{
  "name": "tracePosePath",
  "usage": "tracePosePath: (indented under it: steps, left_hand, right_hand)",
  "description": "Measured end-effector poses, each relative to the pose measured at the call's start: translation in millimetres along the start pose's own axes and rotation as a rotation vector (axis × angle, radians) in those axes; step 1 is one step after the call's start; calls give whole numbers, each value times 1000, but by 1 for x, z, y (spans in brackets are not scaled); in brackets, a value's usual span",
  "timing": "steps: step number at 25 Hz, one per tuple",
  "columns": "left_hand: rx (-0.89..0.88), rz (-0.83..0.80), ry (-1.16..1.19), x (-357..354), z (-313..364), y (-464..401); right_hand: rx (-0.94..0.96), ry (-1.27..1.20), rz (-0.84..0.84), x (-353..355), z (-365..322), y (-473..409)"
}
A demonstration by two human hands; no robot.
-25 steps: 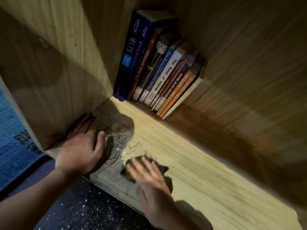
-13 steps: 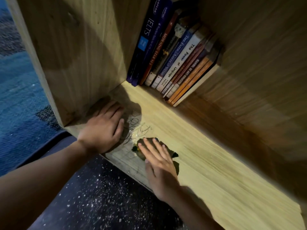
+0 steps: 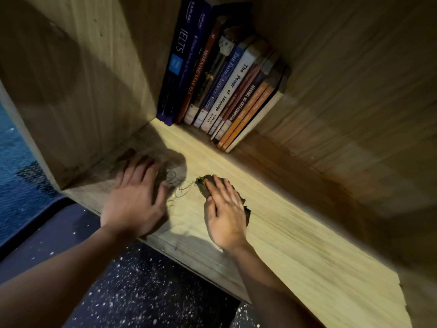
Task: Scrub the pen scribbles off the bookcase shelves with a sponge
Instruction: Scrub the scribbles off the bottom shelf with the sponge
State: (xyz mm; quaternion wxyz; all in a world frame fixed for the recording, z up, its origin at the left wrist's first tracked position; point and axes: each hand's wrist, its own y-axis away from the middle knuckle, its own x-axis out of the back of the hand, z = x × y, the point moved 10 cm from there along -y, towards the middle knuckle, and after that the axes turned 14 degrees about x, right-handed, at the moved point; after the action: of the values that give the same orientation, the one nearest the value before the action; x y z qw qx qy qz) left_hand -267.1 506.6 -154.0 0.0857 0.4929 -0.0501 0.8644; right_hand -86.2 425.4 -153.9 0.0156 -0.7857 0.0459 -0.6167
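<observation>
**Shelf Scrubbing: Current Hand and Sponge Position**

Head view: Wooden bookcase shelf (image 3: 295,237) is seen from above, lit in its middle and shadowed toward the left side panel (image 3: 78,86). A row of books (image 3: 222,84) is stood leaning at the back corner. Speckled dark floor (image 3: 142,287) is visible below the shelf's front edge.

The left hand (image 3: 134,200) is laid flat on the shelf near the left panel, fingers straight and spread, nothing held. The right hand (image 3: 223,214) is pressed palm-down on a dark sponge (image 3: 204,185), fingers extended over it; the sponge is largely covered. Pen scribbles (image 3: 181,188) are located between the two hands, just left of the sponge.
</observation>
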Motion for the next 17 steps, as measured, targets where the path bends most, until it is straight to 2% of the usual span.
tracePosePath:
  steps: [5, 9, 12, 13, 15, 17]
  left_hand:
    - [-5, 74, 15, 3, 2, 1]
    - [5, 78, 39, 5, 0, 3]
    - [-16, 82, 26, 7, 1, 5]
    - [-16, 81, 23, 8, 1, 5]
    - [-7, 67, 12, 6, 0, 5]
    - [0, 55, 6, 4, 0, 2]
  right_hand:
    - [-52, -4, 29, -5, -9, 7]
    - [220, -102, -107, -14, -53, 56]
    - [333, 39, -160, -6, -20, 69]
    - [270, 93, -149, -2, 2, 62]
    - [3, 93, -72, 5, 44, 39]
    - [-221, 63, 36, 8, 53, 20]
